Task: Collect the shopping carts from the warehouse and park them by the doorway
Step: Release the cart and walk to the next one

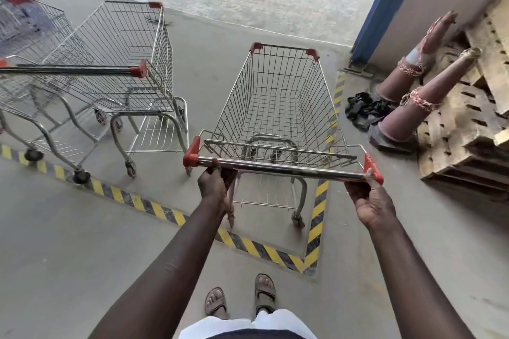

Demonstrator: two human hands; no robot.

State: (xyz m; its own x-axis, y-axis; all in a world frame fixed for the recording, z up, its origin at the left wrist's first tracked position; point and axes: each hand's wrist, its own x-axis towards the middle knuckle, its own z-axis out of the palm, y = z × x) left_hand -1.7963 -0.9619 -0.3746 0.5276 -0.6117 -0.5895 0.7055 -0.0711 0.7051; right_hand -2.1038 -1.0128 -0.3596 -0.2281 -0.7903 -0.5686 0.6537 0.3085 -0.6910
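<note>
My left hand (pixel 214 187) is closed over the handle (pixel 278 169) of the cart (pixel 278 107), knuckles up, fingers curled down around the steel bar just inside its left red end cap. My right hand (pixel 370 201) grips the same bar at the far right end with the palm turned up toward me. Its thumb rises beside the right red cap and its fingers curl round the bar from below. Both arms reach forward almost straight, the left coming in from lower left, the right from lower right.

The cart stands inside the corner marked by yellow-and-black floor tape (pixel 154 208), its basket pointing toward the open doorway with the blue door frame (pixel 385 5) on the right. The basket holds nothing. My sandalled feet (pixel 216 303) stand just outside the tape.

To the left, apart from my cart, a second cart (pixel 118 63) is parked with more carts (pixel 27 25) beyond it. On the right, two traffic cones (pixel 407 115) lean against stacked wooden pallets (pixel 468 124), with a heap of black straps (pixel 363 109) on the floor between the cones and the tape.
</note>
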